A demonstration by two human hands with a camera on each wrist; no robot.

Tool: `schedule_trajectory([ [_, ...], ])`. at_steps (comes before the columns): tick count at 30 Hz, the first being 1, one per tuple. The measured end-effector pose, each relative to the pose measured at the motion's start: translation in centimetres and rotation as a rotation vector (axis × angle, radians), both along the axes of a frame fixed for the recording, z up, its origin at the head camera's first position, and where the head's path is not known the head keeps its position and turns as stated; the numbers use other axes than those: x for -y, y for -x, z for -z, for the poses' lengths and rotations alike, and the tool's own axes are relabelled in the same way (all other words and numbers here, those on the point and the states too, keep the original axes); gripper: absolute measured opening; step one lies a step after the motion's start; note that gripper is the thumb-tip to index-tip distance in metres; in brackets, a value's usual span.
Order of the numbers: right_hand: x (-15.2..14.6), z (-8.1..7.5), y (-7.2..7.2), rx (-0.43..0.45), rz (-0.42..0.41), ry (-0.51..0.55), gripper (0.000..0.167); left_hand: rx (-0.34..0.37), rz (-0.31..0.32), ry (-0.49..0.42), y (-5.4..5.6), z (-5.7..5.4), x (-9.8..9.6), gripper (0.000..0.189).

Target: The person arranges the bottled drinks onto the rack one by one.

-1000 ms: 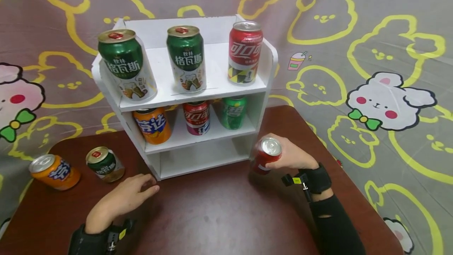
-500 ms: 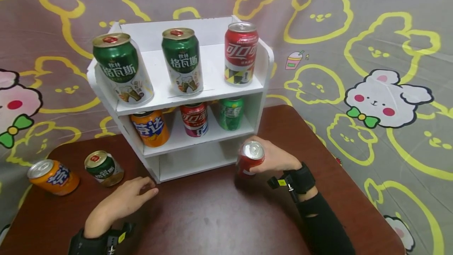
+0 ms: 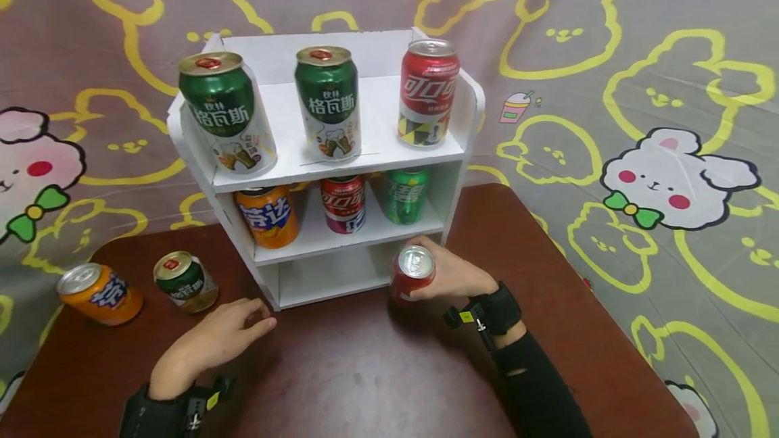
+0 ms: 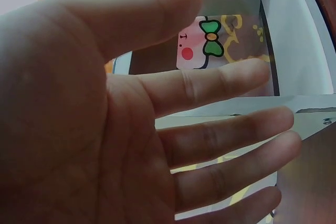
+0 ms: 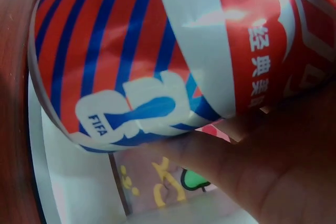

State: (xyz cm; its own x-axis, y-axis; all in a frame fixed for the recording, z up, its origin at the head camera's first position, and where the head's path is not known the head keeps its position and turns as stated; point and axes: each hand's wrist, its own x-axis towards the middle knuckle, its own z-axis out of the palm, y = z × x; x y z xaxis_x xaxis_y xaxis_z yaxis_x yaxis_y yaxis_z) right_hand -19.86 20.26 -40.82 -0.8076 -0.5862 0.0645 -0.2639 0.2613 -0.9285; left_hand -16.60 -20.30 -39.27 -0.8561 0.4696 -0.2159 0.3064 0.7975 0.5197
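My right hand (image 3: pixel 453 272) grips a red cola can (image 3: pixel 410 279) in front of the right end of the white shelf's bottom level (image 3: pixel 331 274). The right wrist view shows that can (image 5: pixel 131 51) up close, with blue and red stripes and a FIFA mark. My left hand (image 3: pixel 216 336) stays near the shelf's lower left corner and holds nothing; in the left wrist view its fingers (image 4: pixel 226 135) are spread and nearly straight. Closest to it on the table stands a green and white kvass can (image 3: pixel 185 282), with an orange soda can (image 3: pixel 102 295) farther left.
On the shelf's top level stand two green and white cans (image 3: pixel 228 113) (image 3: pixel 328 103) and a red cola can (image 3: pixel 429 93). The middle level bears an orange can (image 3: pixel 268 217), a red cola can (image 3: pixel 343 205) and a green can (image 3: pixel 406 196). A patterned curtain (image 3: pixel 554 174) hangs behind.
My right hand has carried the red cola can leftward along the shelf's front, from beside its right edge to before the bottom level. The left hand has barely moved.
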Motion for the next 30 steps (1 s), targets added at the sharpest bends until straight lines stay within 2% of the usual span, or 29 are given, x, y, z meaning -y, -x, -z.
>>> schedule_trajectory([
  [9,1.6,0.8,0.5,-0.011,-0.036,-0.002,0.077,-0.002,0.009,0.009,0.1,-0.2,-0.1,0.032],
  [16,2.6,1.6,1.0,-0.012,-0.005,-0.019,0.075,0.006,0.004,0.004,0.1,0.0,-0.1,0.032],
  [20,3.4,2.1,1.6,-0.024,-0.024,-0.018,0.078,0.006,0.003,0.007,0.1,0.1,0.1,0.032],
  [30,4.8,2.4,2.9,-0.077,-0.069,0.005,0.078,-0.038,0.036,0.011,0.4,0.2,0.3,0.032],
])
